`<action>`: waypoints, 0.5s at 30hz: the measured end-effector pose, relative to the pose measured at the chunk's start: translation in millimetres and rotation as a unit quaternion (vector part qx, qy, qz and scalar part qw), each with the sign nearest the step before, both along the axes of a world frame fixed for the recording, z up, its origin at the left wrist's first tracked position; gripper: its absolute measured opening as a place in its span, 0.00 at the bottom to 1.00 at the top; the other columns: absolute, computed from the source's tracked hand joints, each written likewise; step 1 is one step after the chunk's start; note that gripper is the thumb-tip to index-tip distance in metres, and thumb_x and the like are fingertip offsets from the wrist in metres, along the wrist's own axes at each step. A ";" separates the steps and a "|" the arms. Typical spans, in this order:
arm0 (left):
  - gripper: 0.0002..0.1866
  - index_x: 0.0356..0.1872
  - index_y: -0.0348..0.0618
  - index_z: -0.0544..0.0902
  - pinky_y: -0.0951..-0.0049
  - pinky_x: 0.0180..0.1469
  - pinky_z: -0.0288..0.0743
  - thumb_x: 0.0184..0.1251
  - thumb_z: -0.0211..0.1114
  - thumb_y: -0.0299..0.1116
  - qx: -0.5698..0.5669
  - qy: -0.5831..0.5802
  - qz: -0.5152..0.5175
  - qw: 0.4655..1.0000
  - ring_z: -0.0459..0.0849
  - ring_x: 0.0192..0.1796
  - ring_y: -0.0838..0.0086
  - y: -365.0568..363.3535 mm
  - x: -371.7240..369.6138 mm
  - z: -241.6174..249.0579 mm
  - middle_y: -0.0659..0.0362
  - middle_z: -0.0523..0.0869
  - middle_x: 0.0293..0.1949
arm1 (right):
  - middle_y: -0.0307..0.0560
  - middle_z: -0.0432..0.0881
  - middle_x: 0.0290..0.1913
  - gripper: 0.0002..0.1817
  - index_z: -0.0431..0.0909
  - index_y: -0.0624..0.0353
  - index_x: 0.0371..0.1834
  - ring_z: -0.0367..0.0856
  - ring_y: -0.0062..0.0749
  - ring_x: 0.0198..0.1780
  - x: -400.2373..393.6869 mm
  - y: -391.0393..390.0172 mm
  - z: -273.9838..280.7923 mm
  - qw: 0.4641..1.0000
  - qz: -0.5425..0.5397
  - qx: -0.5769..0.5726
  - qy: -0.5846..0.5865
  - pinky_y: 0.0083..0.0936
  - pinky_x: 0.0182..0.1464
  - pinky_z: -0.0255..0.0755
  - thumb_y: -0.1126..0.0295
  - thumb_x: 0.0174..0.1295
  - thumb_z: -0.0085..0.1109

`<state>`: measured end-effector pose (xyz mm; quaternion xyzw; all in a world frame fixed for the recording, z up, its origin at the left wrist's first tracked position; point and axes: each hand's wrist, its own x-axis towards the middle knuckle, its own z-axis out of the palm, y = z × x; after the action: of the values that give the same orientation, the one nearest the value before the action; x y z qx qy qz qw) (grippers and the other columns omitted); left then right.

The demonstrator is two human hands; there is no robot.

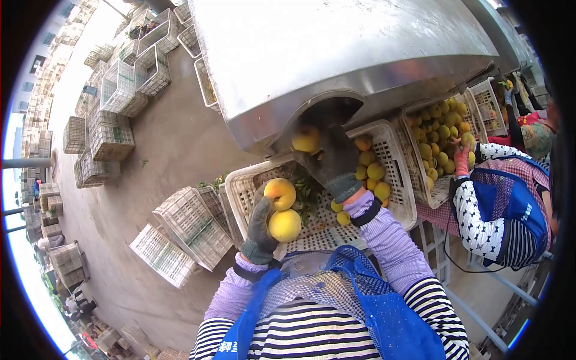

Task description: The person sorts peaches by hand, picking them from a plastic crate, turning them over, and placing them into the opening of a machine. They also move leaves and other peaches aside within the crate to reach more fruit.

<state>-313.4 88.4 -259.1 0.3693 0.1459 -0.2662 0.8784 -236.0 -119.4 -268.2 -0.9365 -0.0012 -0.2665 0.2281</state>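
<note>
My left hand [259, 233], in a dark grey work glove, is closed around two yellow peaches, an upper peach [280, 193] with an orange blush and a lower peach [284, 225]. It hovers over the left part of a white plastic crate [393, 147]. At the round opening [327, 108] of a metal machine, my right hand [336, 159], gloved too, has its fingers around another peach [306, 139]; part of the grip is hidden. Several yellow peaches [373, 173] lie in the crate's right side, with green leaves [307, 195] near its middle.
The steel machine body [342, 36] overhangs the crate's far side. To the right, a co-worker's gloved hand [461, 159] reaches over a crate of peaches [441, 129]. Tilted crates [195, 225] stand on the floor at left, with stacked crates [111, 138] beyond.
</note>
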 end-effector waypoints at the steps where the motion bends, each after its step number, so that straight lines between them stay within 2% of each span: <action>1: 0.32 0.70 0.40 0.67 0.66 0.44 0.87 0.75 0.57 0.53 -0.001 -0.013 -0.006 1.000 0.85 0.47 0.66 0.7 0.3 -3.4 0.50 0.80 0.52 | 0.58 0.83 0.41 0.34 0.79 0.62 0.48 0.84 0.55 0.41 4.4 0.5 5.8 1.000 0.005 0.009 0.015 0.44 0.42 0.79 0.46 0.47 0.78; 3: 0.33 0.70 0.39 0.67 0.65 0.43 0.88 0.75 0.57 0.53 0.001 -0.037 -0.017 0.999 0.86 0.46 0.65 3.5 -1.3 -7.5 0.49 0.81 0.52 | 0.57 0.83 0.42 0.34 0.78 0.61 0.50 0.84 0.55 0.41 19.9 3.1 7.6 0.998 0.010 0.013 0.068 0.44 0.43 0.79 0.46 0.48 0.78; 5: 0.33 0.70 0.39 0.67 0.64 0.44 0.88 0.75 0.58 0.52 -0.043 0.025 -0.020 0.999 0.87 0.46 0.64 4.0 0.0 -8.0 0.48 0.82 0.51 | 0.57 0.83 0.44 0.35 0.77 0.61 0.53 0.83 0.55 0.42 38.1 7.4 3.8 0.990 0.006 0.004 0.143 0.43 0.44 0.79 0.47 0.50 0.77; 8: 0.33 0.71 0.39 0.66 0.62 0.45 0.89 0.75 0.58 0.51 -0.096 0.057 -0.031 0.993 0.88 0.45 0.62 5.8 6.1 -3.6 0.47 0.83 0.50 | 0.55 0.82 0.48 0.39 0.75 0.61 0.60 0.83 0.52 0.45 33.0 2.8 30.6 0.984 0.024 0.067 0.165 0.41 0.48 0.79 0.47 0.50 0.77; 11: 0.32 0.71 0.38 0.66 0.62 0.45 0.89 0.75 0.59 0.48 -0.162 0.078 -0.019 0.984 0.88 0.45 0.62 -1.2 7.6 2.7 0.47 0.83 0.52 | 0.55 0.78 0.54 0.45 0.73 0.62 0.65 0.81 0.48 0.52 -22.8 -5.2 41.0 0.971 0.169 0.145 0.082 0.39 0.54 0.77 0.47 0.47 0.79; 12: 0.31 0.71 0.38 0.66 0.62 0.46 0.89 0.75 0.60 0.47 -0.185 0.089 -0.011 0.979 0.88 0.45 0.62 -4.4 6.1 3.8 0.47 0.82 0.53 | 0.56 0.77 0.56 0.45 0.72 0.62 0.66 0.80 0.50 0.54 -41.8 -1.2 46.5 0.956 0.180 0.188 0.138 0.40 0.56 0.76 0.48 0.47 0.79; 14: 0.31 0.71 0.38 0.66 0.62 0.49 0.88 0.75 0.60 0.44 -0.161 0.052 -0.026 0.985 0.87 0.48 0.62 -10.3 2.4 1.0 0.47 0.81 0.55 | 0.58 0.76 0.59 0.46 0.71 0.60 0.67 0.77 0.53 0.60 -71.5 6.2 58.6 0.910 0.195 0.271 0.246 0.42 0.62 0.73 0.50 0.46 0.80; 15: 0.30 0.71 0.38 0.66 0.62 0.51 0.87 0.74 0.61 0.42 -0.149 0.031 -0.035 0.988 0.87 0.49 0.62 -16.5 4.4 4.9 0.47 0.81 0.57 | 0.57 0.76 0.59 0.46 0.71 0.60 0.67 0.77 0.53 0.60 -78.6 7.6 58.2 0.916 0.184 0.267 0.235 0.42 0.62 0.73 0.50 0.45 0.80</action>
<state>-309.0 71.9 -254.2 0.2306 0.1188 -0.3270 0.9087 -314.6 -111.8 -210.0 -0.8597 -0.0483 0.0173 0.5082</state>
